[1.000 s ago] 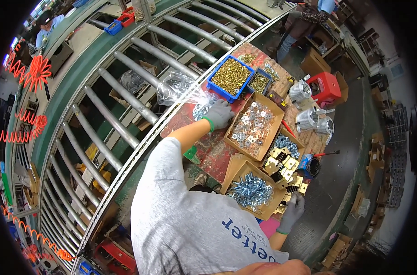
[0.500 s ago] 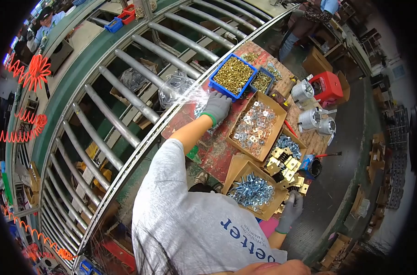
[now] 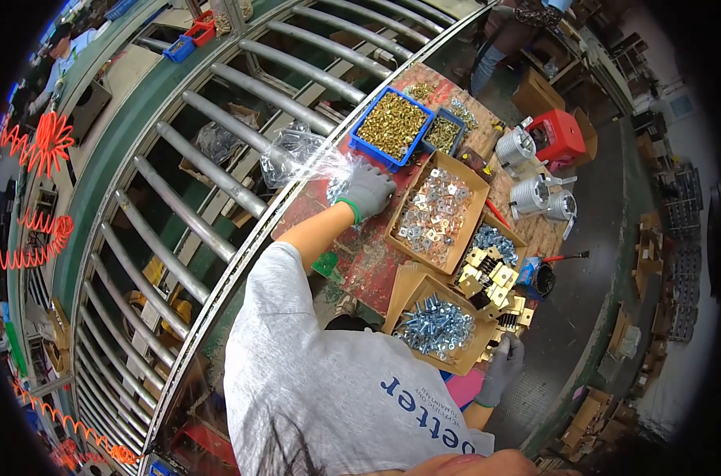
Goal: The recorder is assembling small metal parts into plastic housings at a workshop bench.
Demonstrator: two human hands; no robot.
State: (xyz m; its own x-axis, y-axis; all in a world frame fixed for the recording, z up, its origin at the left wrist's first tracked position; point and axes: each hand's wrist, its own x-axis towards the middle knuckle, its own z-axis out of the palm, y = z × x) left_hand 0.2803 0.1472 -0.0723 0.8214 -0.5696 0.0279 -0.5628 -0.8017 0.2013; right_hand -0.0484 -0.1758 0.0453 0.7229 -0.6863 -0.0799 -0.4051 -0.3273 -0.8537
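My left hand, in a grey glove with a green cuff, hovers over the red tabletop just below the blue bin of small brass-coloured fasteners. Its fingers are curled together; whatever they hold is hidden. To its right is a cardboard tray of small flat metal plates. My right hand, also gloved, is low on the right beside a pile of brass-coloured brackets with black parts. Its fingers are bent and pressed together, and I cannot make out what is between them. Next to it lies a cardboard box of bolts.
A smaller bin of fasteners stands beside the blue bin. Silver ribbed cylinders and a red case sit at the table's right edge. Clear plastic bag lies on the roller conveyor at left. Another person stands beyond the table.
My left hand has drawn back from the blue bin's near edge, down and slightly left, its fingers curling. The right hand stays almost in place. The whole view has shifted slightly.
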